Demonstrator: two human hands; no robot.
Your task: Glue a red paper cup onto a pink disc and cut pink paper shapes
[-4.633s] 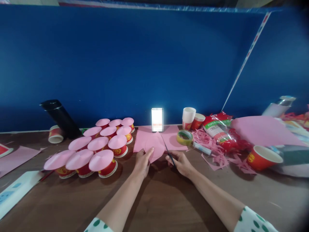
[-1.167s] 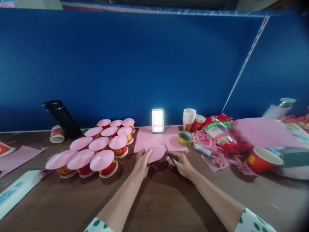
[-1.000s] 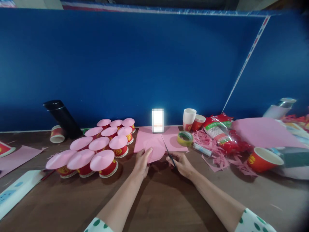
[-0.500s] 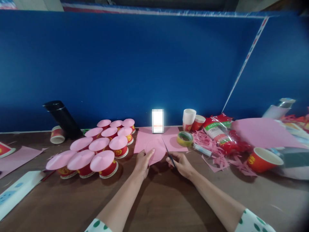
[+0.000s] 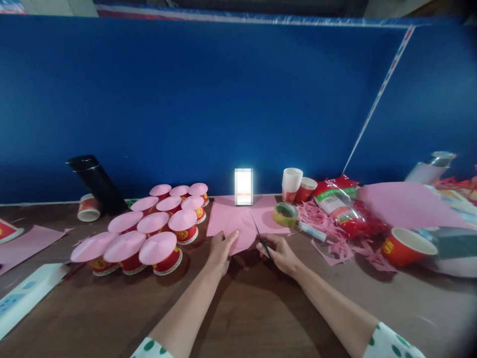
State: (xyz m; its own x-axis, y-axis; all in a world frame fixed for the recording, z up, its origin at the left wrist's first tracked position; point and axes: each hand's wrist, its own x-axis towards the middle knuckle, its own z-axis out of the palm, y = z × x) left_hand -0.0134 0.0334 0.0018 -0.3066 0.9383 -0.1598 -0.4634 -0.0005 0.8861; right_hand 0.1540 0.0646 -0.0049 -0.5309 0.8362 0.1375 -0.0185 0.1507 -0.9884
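Between thumb and fingers, my left hand (image 5: 222, 248) grips a pink piece of paper (image 5: 243, 237) with a curved outline on it. My right hand (image 5: 278, 252) is closed around the dark handles of a pair of scissors (image 5: 265, 242). The scissor blades point up and away along the paper's right edge; how far they are spread is hard to make out. Behind both hands a larger pink sheet (image 5: 218, 216) lies flat on the table.
Left of my hands stand several red paper cups topped with pink paper cones (image 5: 158, 247). A black flask (image 5: 99, 184) leans on the blue partition (image 5: 208, 99). On the right are a tape roll (image 5: 285, 215), paper scraps (image 5: 337, 243), a red packet (image 5: 341, 204) and a red cup (image 5: 408, 248).
Almost nothing differs. Both hands keep their places, with the scissors and the paper shifted only very slightly.
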